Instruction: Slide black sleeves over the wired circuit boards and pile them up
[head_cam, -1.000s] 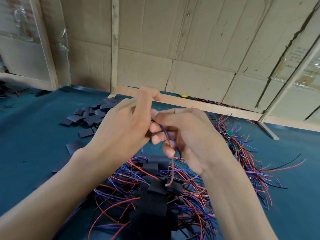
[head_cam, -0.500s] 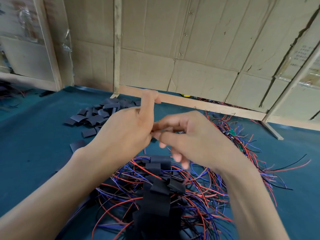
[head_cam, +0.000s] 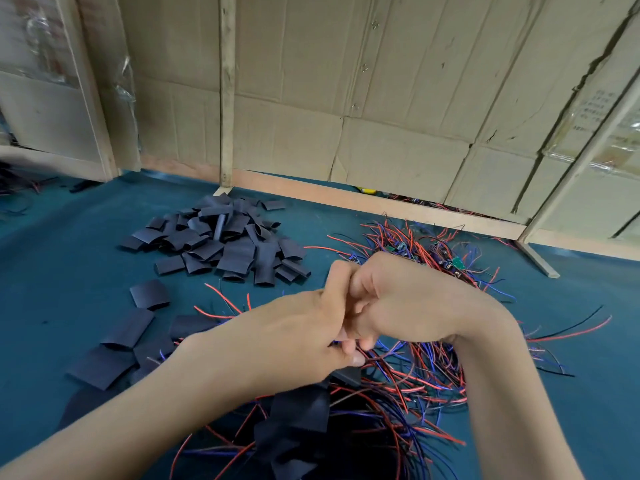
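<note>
Both hands meet mid-bench: left hand [head_cam: 294, 337] and right hand [head_cam: 401, 306], fingers curled tight together, can't tell what they're pinching. Sleeved boards [head_cam: 298, 424] at 6 o'clock, loose black sleeves [head_cam: 221, 244] at 10, bare wired boards [head_cam: 433, 251] at 1.

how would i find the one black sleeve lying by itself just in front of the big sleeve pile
Start at the big heap of black sleeves on the teal table, below the upright wooden post. Come toward the person from its left front edge: the lone sleeve lies flat there, touching nothing, with bare cloth all round it.
</note>
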